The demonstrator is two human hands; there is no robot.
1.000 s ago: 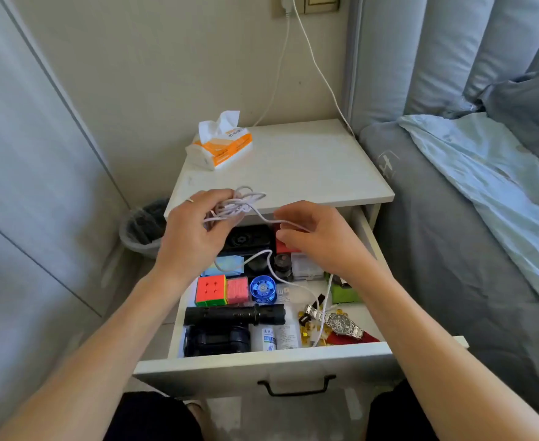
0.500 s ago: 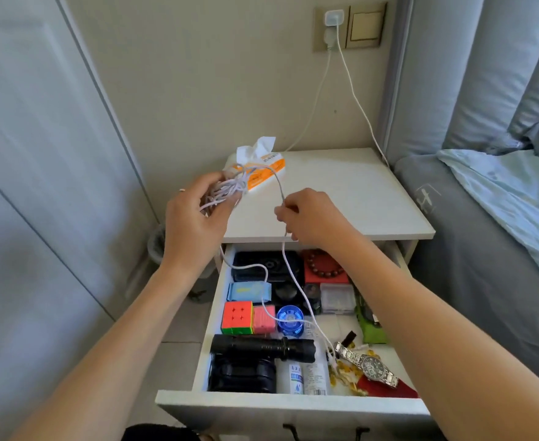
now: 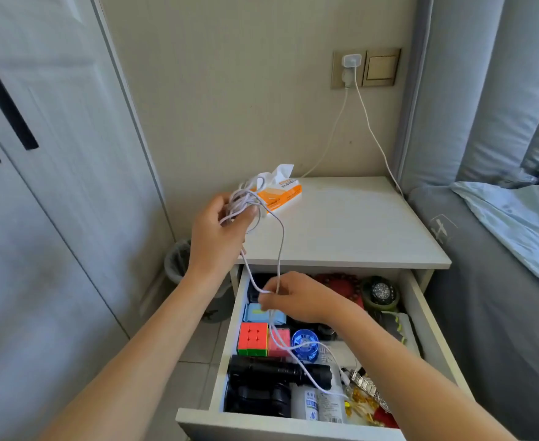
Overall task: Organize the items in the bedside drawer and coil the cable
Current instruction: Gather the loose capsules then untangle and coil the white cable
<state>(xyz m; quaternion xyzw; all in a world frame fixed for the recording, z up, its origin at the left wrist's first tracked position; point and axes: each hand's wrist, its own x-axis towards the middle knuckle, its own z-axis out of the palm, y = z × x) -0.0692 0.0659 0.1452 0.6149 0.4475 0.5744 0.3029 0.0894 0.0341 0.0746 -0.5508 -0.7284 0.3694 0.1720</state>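
Coiling well here means the left hand (image 3: 220, 227) keeps its fingers clenched round the gathered loops of cable (image 3: 244, 202) above the nightstand while the right hand (image 3: 288, 299), pinching the slack over the drawer (image 3: 230, 326), feeds even loops upward.

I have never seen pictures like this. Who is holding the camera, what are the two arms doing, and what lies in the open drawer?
Nobody holds the camera: it sits on the person's head and looks down at their own bare hands. The left hand grips a bundle of white cable loops above the nightstand. The right hand pinches the loose part of that cable over the open drawer. Inside lie a colourful puzzle cube, a black flashlight, a metal wristwatch and small bottles. A tissue pack lies on top.
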